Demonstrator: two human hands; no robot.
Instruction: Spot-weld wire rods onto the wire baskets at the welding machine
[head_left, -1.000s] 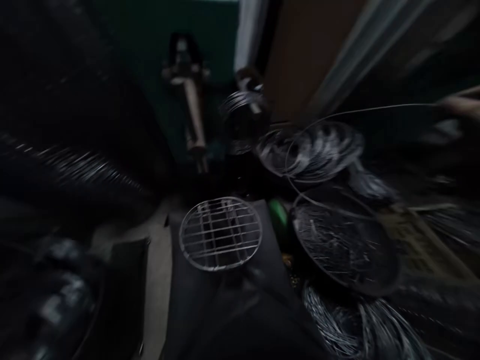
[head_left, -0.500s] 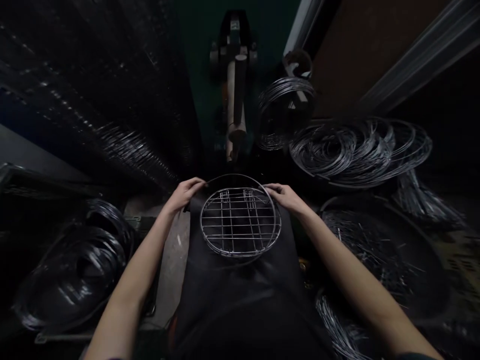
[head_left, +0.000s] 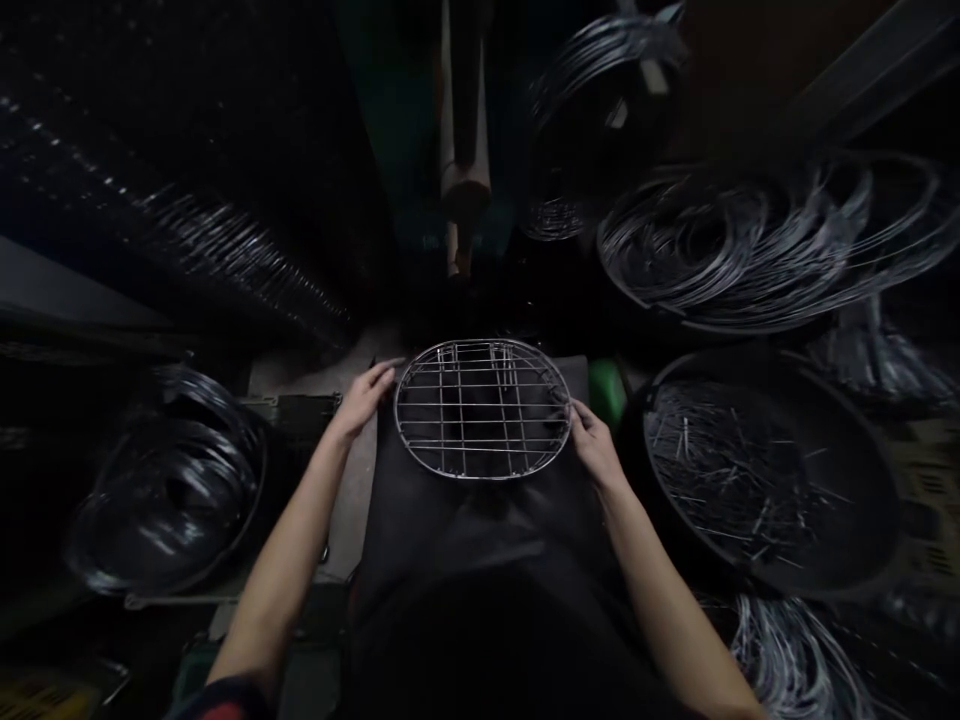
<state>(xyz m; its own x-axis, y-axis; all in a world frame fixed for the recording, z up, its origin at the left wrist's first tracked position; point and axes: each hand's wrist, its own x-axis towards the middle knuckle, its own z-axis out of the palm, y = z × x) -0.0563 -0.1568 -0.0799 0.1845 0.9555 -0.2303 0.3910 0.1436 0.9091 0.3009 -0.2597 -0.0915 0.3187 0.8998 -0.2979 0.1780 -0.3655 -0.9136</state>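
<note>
A round wire rack point(head_left: 480, 404) of crossed metal rods rests on the black apron point(head_left: 480, 540) over my lap. A wire ring lies along its outer edge, and I cannot separate the two rims clearly. My left hand point(head_left: 365, 398) is at the rack's left rim, its thumb and index finger close together against the wire. On the other side, my right hand point(head_left: 594, 436) pinches the right rim, the fingers partly hidden under it. Short upright wire pieces show at the rack's far side.
To the right is a dark basin point(head_left: 855, 500) of short wire pieces, with coiled wire rings point(head_left: 697, 250) behind it. More rings point(head_left: 180, 480) fill a container at the left. A machine with a rod-like arm point(head_left: 465, 170) stands ahead. Stacked wire rings point(head_left: 225, 250) stretch along the left.
The ring held raised and tilted over the rack has come down onto its edge. My right hand has moved toward me along the rim. The camera view has tipped downward.
</note>
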